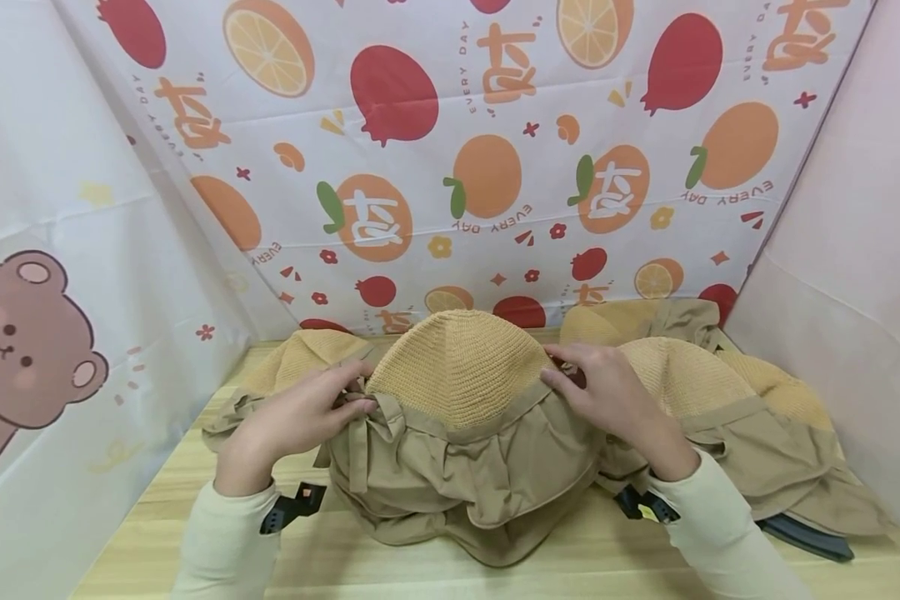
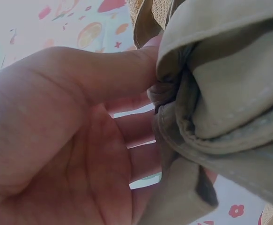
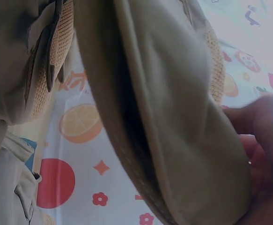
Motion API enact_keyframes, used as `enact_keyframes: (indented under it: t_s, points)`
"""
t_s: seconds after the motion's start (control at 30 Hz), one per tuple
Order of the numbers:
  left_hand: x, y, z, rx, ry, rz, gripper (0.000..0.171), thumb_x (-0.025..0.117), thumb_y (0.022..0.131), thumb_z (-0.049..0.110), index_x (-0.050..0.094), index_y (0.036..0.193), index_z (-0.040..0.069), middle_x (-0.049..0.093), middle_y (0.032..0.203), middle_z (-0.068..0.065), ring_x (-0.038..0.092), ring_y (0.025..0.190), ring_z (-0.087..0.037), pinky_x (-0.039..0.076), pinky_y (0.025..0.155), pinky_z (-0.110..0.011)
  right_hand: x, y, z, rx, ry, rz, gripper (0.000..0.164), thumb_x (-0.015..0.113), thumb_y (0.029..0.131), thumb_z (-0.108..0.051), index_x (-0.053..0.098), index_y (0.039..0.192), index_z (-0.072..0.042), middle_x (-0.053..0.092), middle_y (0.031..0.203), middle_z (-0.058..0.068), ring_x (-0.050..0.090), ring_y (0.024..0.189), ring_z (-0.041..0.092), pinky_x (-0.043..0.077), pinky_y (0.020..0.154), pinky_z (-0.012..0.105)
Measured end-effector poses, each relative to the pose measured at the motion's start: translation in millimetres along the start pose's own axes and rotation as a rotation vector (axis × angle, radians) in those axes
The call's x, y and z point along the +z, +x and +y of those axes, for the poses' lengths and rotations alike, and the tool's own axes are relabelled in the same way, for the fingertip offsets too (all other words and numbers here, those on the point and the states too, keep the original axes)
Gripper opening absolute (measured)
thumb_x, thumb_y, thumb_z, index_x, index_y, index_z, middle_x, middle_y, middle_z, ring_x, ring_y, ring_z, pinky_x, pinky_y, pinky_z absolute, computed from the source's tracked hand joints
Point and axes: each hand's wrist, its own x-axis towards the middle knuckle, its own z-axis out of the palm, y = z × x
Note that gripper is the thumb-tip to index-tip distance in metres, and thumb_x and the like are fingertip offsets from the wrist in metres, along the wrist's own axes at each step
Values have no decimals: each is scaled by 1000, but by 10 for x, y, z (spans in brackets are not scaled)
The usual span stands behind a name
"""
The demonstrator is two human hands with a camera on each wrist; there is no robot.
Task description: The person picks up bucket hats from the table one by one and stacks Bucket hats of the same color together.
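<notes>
A sun hat (image 1: 457, 367) with a woven straw-coloured crown and a ruffled khaki brim (image 1: 457, 475) is held up in front of me, brim towards me, in the head view. My left hand (image 1: 296, 417) pinches its left side where crown and brim meet, beside a fabric bow (image 1: 378, 417). In the left wrist view the thumb lies over the gathered khaki cloth (image 2: 173, 108), with the other fingers behind. My right hand (image 1: 615, 387) grips the opposite side at the band, thumb in front. Folded brim cloth (image 3: 183, 117) fills much of the right wrist view.
Similar hats lie on the wooden table (image 1: 157, 517): one hat (image 1: 300, 358) at the left, and several at the right, including a nearer hat (image 1: 690, 375). A dark curved strip (image 1: 806, 537) sticks out under the right-hand brims. A fruit-print cloth (image 1: 487, 175) hangs behind.
</notes>
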Motion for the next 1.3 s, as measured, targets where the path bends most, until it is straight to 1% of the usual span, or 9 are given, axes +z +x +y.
enact_keyframes:
  t_s: [0.1, 0.17, 0.3, 0.43, 0.53, 0.73, 0.93, 1.13, 1.3]
  points:
    - [-1, -20, 15, -17, 30, -2, 25, 69, 99, 16, 65, 123, 11, 69, 95, 5, 62, 86, -7, 52, 75, -30, -20, 4, -2, -1, -11, -85, 37, 73, 96, -18, 71, 130, -5, 78, 102, 5, 62, 74, 7, 51, 66, 26]
    - [-4, -28, 29, -27, 48, -8, 25, 69, 99, 17, 65, 123, 11, 69, 93, 5, 60, 84, -7, 51, 75, -30, -37, 7, -12, 8, -4, -140, 40, 74, 96, -18, 69, 134, -7, 78, 103, 3, 63, 76, 5, 50, 67, 24]
    - [-17, -50, 42, -45, 60, -22, 23, 69, 99, 17, 65, 121, 12, 69, 91, 5, 58, 82, -7, 50, 75, -31, -53, 25, -33, 33, 27, -220, 43, 72, 98, -17, 65, 138, -6, 79, 104, 4, 62, 75, 6, 49, 65, 23]
    - [-15, -36, 38, -57, 59, -32, 23, 69, 99, 17, 65, 121, 12, 67, 89, 4, 57, 80, -7, 49, 75, -31, -58, 7, -19, 48, 31, -256, 42, 70, 99, -18, 65, 137, -1, 79, 103, 6, 68, 80, 8, 52, 68, 26]
    - [-4, -43, 27, -67, 69, -33, 22, 69, 99, 19, 65, 119, 12, 66, 88, 5, 57, 80, -7, 50, 75, -32, -45, 10, -10, 59, 33, -282, 43, 70, 99, -20, 65, 137, 0, 79, 99, 5, 70, 83, 9, 54, 70, 26]
    - [42, -13, 8, -62, 98, -21, 22, 69, 99, 20, 66, 118, 9, 67, 89, 6, 58, 82, -8, 51, 78, -35, 4, 27, 44, 89, 55, -311, 44, 70, 99, -22, 65, 137, 0, 77, 91, 1, 59, 71, 3, 47, 63, 22]
    - [128, 85, -18, -49, 83, -39, 23, 68, 99, 18, 67, 119, 6, 69, 95, 2, 59, 84, -10, 52, 79, -36, 56, 44, 128, 125, 21, -368, 42, 68, 100, -21, 65, 136, -1, 71, 82, -1, 55, 67, 4, 45, 61, 23]
    - [259, 147, -91, -117, 78, -122, 27, 68, 100, 19, 66, 122, 3, 68, 97, -4, 58, 85, -14, 50, 78, -37, 135, 52, 171, 137, -28, -447, 41, 68, 100, -22, 66, 136, 0, 66, 73, -1, 51, 63, 5, 42, 60, 23]
    - [298, 138, -137, -179, 105, -156, 35, 69, 100, 22, 65, 129, 4, 72, 114, -9, 64, 94, -18, 54, 86, -44, 195, 52, 197, 151, -16, -510, 44, 67, 101, -22, 64, 136, 3, 70, 80, 3, 54, 65, 5, 45, 61, 23]
